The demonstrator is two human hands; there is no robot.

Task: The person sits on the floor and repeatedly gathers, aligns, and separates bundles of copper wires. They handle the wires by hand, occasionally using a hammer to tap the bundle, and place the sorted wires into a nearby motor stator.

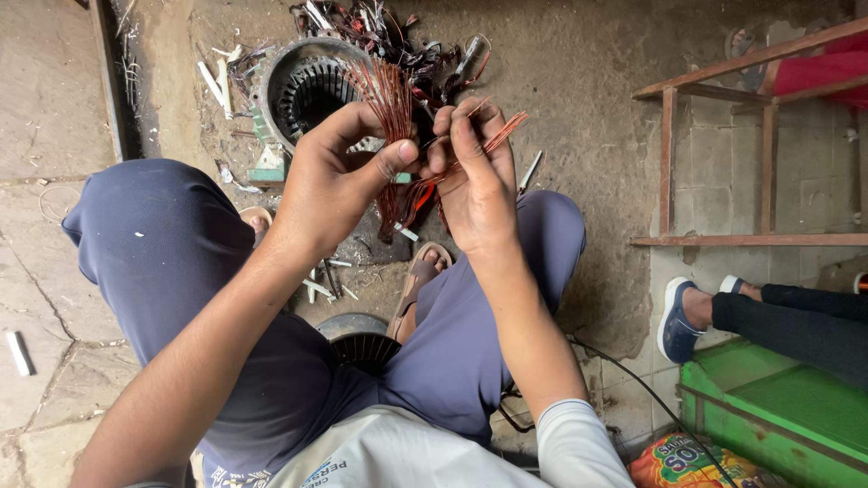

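Observation:
A bundle of thin copper wires (391, 101) is raised between both hands above my knees. My left hand (330, 176) pinches the bundle with thumb and fingers. My right hand (472, 176) grips other strands of the same wires, whose ends (506, 128) stick out to the right. Behind the hands a round grey motor stator (303, 86) with a slotted bore lies on the dirty floor. A tangle of old dark and reddish wire (416, 50) lies next to it.
White insulation strips (217, 83) are scattered near the stator. A black finned part (362, 345) sits between my legs. To the right stand a wooden frame (714, 163) and a green box (778, 407), with another person's foot in a blue shoe (680, 318).

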